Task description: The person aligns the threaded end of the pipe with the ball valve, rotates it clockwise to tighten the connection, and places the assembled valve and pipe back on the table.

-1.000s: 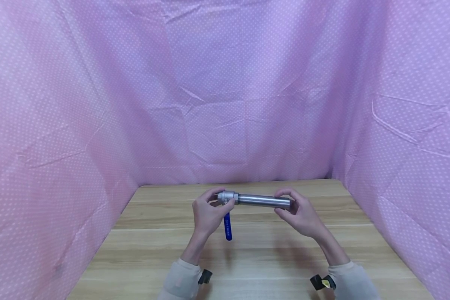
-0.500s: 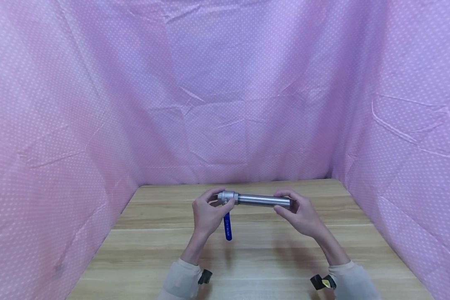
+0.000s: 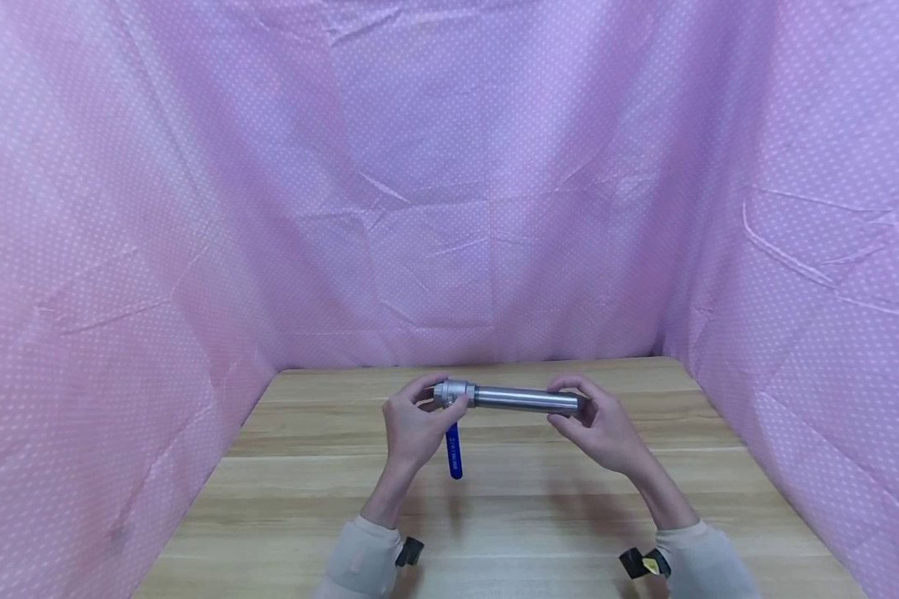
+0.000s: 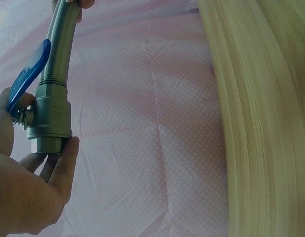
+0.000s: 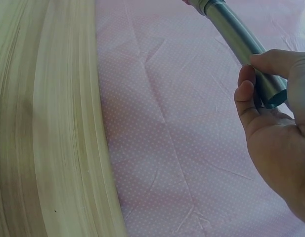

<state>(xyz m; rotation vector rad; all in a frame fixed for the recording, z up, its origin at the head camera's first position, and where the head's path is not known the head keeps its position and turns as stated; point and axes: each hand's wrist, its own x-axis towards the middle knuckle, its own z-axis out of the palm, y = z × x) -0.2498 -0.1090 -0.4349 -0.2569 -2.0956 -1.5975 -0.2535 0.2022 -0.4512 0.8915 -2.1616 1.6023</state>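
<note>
A metal ball valve (image 3: 455, 393) with a blue lever handle (image 3: 454, 452) is held up over the table, joined end to end with a steel pipe (image 3: 524, 400). My left hand (image 3: 415, 424) grips the valve body, thumb on the near side and fingers behind. In the left wrist view, threads (image 4: 52, 79) show on the pipe where it enters the valve's hex end (image 4: 51, 91). At the other end, my right hand (image 3: 603, 428) pinches the pipe between thumb and fingers. The pipe's open end (image 5: 276, 100) faces the right palm in the right wrist view.
The wooden tabletop (image 3: 494, 516) lies below both hands. Pink dotted cloth (image 3: 449, 208) hangs behind it and on both sides. A black wrist strap mount (image 3: 410, 552) sits at the left cuff, another mount (image 3: 633, 563) at the right.
The valve and pipe have shifted very slightly to the left. The right fingers have moved a little on the pipe; both hands keep their hold.
</note>
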